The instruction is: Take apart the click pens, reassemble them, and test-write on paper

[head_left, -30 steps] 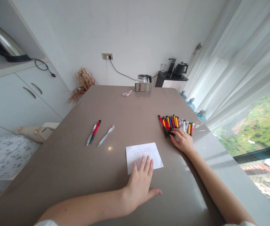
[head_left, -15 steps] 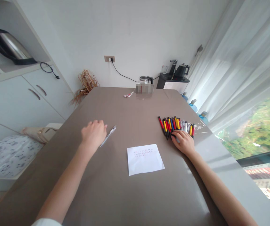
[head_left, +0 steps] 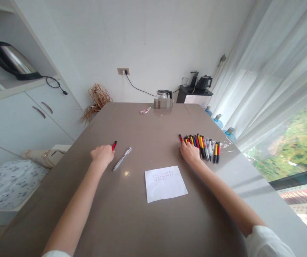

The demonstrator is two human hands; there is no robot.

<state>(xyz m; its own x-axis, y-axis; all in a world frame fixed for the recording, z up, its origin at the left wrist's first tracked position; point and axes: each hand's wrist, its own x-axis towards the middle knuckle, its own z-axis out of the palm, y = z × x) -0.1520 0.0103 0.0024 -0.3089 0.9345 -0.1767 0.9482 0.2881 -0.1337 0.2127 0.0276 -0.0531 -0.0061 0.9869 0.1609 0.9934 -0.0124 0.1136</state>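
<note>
My left hand rests at the left of the brown table, its fingers curled over a red-and-black pen whose tip sticks out past them. A clear pen lies just right of that hand, untouched. My right hand sits on the left end of a row of several coloured pens, fingers bent down over them; what it grips, if anything, is hidden. Between my arms lies a white sheet of paper with a few lines of writing.
At the table's far edge stand a small blurred box, a glass kettle and a small wrapper. Dried grass sits by the wall, a kettle on the left shelf. Curtains and a window run along the right.
My left hand left the paper and went to the pens at the left, now covering the red one. My right hand slid from the row's right part to its left end.
</note>
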